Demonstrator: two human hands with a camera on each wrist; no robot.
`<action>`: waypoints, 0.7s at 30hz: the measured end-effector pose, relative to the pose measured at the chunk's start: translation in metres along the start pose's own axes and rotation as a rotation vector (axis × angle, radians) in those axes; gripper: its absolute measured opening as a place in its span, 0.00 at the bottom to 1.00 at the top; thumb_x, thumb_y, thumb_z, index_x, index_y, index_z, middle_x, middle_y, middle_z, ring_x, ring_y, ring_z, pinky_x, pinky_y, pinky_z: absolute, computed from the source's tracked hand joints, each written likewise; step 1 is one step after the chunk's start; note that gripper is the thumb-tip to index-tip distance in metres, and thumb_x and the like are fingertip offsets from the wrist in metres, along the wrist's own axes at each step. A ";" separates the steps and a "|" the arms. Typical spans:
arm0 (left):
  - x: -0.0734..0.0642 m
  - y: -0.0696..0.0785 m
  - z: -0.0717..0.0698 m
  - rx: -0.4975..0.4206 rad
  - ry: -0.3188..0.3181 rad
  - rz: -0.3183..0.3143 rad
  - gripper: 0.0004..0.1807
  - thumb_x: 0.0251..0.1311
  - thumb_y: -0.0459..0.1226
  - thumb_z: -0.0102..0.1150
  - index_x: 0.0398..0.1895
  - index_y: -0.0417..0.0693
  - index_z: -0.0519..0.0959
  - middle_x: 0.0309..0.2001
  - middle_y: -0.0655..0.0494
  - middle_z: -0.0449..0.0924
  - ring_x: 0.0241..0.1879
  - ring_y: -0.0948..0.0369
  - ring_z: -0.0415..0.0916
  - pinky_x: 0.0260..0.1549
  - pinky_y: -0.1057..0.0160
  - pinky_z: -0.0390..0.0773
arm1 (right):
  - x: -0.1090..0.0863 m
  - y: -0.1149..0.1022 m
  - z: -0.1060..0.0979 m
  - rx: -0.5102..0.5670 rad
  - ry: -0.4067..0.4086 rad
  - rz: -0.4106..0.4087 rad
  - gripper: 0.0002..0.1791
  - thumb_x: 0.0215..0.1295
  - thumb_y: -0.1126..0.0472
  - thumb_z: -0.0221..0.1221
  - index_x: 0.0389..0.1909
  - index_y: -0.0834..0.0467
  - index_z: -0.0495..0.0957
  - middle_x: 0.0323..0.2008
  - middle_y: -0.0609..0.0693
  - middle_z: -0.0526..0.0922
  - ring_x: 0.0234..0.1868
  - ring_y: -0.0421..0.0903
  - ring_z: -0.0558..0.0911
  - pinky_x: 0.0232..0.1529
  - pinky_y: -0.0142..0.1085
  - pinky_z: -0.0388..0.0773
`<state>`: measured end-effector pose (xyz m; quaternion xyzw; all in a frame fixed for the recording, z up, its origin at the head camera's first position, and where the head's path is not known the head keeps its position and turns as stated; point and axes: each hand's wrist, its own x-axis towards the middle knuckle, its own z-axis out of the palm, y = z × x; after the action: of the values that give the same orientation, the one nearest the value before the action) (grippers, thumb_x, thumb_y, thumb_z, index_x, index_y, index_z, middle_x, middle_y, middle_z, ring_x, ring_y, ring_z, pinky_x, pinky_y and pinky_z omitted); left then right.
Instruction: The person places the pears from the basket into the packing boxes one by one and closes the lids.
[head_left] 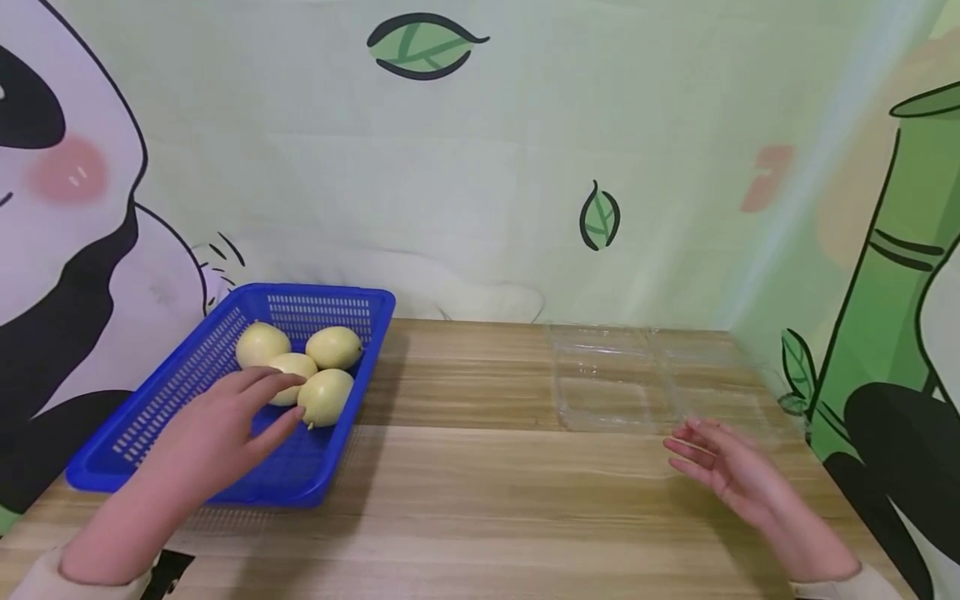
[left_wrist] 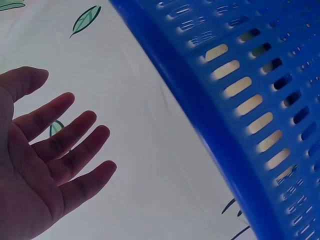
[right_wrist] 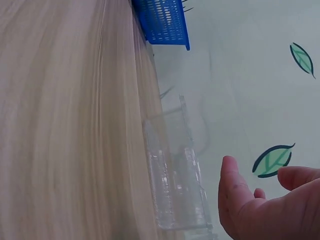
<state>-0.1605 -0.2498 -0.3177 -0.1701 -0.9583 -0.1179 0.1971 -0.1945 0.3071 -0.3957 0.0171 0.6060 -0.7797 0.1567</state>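
Above the blue plastic basket [head_left: 378,333], my left hand [head_left: 213,421] hovers with fingers loosely bent, its thumb and fingertips close to a pale yellow oval fruit [head_left: 328,398]. Whether the fingertips touch it is unclear. Several such fruits lie together at the basket's far right part, one fruit [head_left: 261,344] at the back left of the group. In the left wrist view the left hand [left_wrist: 55,160] has its fingers spread, holding nothing. On the right, my right hand [head_left: 723,467] is held relaxed and unfilled, beside a clear plastic container [head_left: 607,421] with two shallow halves.
The wooden table [head_left: 480,508] runs back to a wall covering [head_left: 480,208] printed with leaves and a panda. More printed cloth [head_left: 900,333] bounds the right side. A small black object [head_left: 174,571] is near the left cuff.
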 end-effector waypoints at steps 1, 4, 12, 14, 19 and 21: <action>0.000 0.000 0.000 -0.003 -0.002 0.001 0.20 0.62 0.42 0.69 0.56 0.45 0.83 0.55 0.41 0.83 0.54 0.39 0.81 0.49 0.37 0.81 | 0.000 0.001 0.000 0.023 -0.010 0.020 0.16 0.83 0.60 0.41 0.40 0.51 0.78 0.39 0.44 0.83 0.46 0.38 0.87 0.51 0.31 0.86; -0.001 0.001 0.000 -0.006 -0.009 0.001 0.20 0.62 0.42 0.69 0.56 0.44 0.83 0.55 0.40 0.83 0.54 0.39 0.81 0.50 0.37 0.81 | 0.002 0.004 -0.002 0.081 -0.028 0.088 0.15 0.84 0.59 0.40 0.42 0.51 0.77 0.41 0.45 0.82 0.46 0.39 0.87 0.52 0.31 0.86; -0.005 0.004 0.001 -0.004 -0.049 -0.022 0.22 0.63 0.43 0.69 0.58 0.45 0.82 0.59 0.39 0.82 0.58 0.38 0.79 0.53 0.35 0.79 | 0.012 0.017 -0.004 0.152 0.024 0.173 0.16 0.83 0.56 0.40 0.63 0.57 0.54 0.45 0.46 0.81 0.45 0.38 0.86 0.55 0.32 0.84; -0.006 0.003 0.002 -0.006 -0.044 -0.017 0.22 0.63 0.43 0.69 0.58 0.45 0.82 0.58 0.39 0.81 0.58 0.38 0.78 0.54 0.35 0.79 | 0.015 0.019 -0.004 0.178 0.041 0.180 0.17 0.83 0.56 0.40 0.64 0.59 0.54 0.44 0.47 0.81 0.45 0.38 0.86 0.55 0.33 0.84; -0.005 0.001 0.004 -0.013 0.024 0.040 0.20 0.59 0.39 0.71 0.54 0.43 0.83 0.55 0.39 0.83 0.56 0.39 0.79 0.55 0.36 0.79 | 0.023 0.018 -0.005 0.246 0.069 0.193 0.16 0.82 0.53 0.41 0.58 0.59 0.55 0.43 0.49 0.79 0.43 0.40 0.87 0.55 0.33 0.85; -0.005 0.001 0.005 -0.010 0.044 0.054 0.20 0.58 0.39 0.72 0.53 0.43 0.84 0.54 0.40 0.83 0.55 0.39 0.79 0.54 0.36 0.79 | 0.025 0.017 -0.005 0.272 0.068 0.195 0.14 0.82 0.53 0.42 0.56 0.58 0.56 0.42 0.50 0.79 0.42 0.41 0.87 0.54 0.33 0.85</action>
<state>-0.1578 -0.2490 -0.3243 -0.1943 -0.9482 -0.1211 0.2204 -0.2151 0.3023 -0.4180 0.1232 0.4954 -0.8346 0.2070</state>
